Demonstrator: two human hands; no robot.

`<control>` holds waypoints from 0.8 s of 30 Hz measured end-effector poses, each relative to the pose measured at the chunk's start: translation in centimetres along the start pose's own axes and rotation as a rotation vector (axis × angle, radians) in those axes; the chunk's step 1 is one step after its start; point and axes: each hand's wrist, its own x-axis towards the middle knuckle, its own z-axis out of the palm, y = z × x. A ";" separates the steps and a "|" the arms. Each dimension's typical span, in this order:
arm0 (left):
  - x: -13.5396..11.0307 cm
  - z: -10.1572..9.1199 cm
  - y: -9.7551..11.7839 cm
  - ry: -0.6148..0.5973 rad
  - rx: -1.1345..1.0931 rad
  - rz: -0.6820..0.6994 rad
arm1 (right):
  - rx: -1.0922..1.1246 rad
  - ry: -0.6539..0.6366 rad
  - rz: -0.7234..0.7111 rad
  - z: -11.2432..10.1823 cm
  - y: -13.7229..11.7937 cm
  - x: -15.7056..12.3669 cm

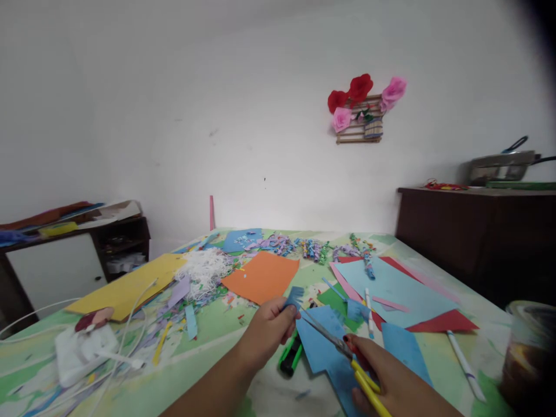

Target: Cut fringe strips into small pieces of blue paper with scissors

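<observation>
My left hand (270, 329) pinches a small blue paper strip (294, 297) with a fringed edge, holding it above the table. My right hand (382, 376) grips yellow-handled scissors (343, 349) whose blades point up-left toward the strip's lower edge. A green marker (290, 356) lies on the table just under my left hand. Blue paper pieces (319, 344) lie beneath the scissors.
The green-patterned table (217, 330) carries an orange sheet (263, 277), a yellow sheet (130, 285), light blue and red sheets (393, 286), white shreds (204, 269), curled paper rolls (310, 248), pens (369, 313), a white power strip with cables (80, 350). A jar (530, 347) stands at the right edge. A dark cabinet (473, 231) is on the right.
</observation>
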 end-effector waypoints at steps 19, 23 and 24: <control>-1.1 0.9 -0.4 -0.224 0.265 -0.062 | -0.005 -0.018 -0.092 0.8 -0.7 -0.5; -1.3 0.7 0.3 -0.281 0.292 -0.048 | -0.074 -0.024 -0.081 0.9 -1.2 -0.6; -1.4 0.7 0.5 -0.297 0.291 -0.044 | -0.090 -0.020 -0.080 0.9 -1.2 -0.6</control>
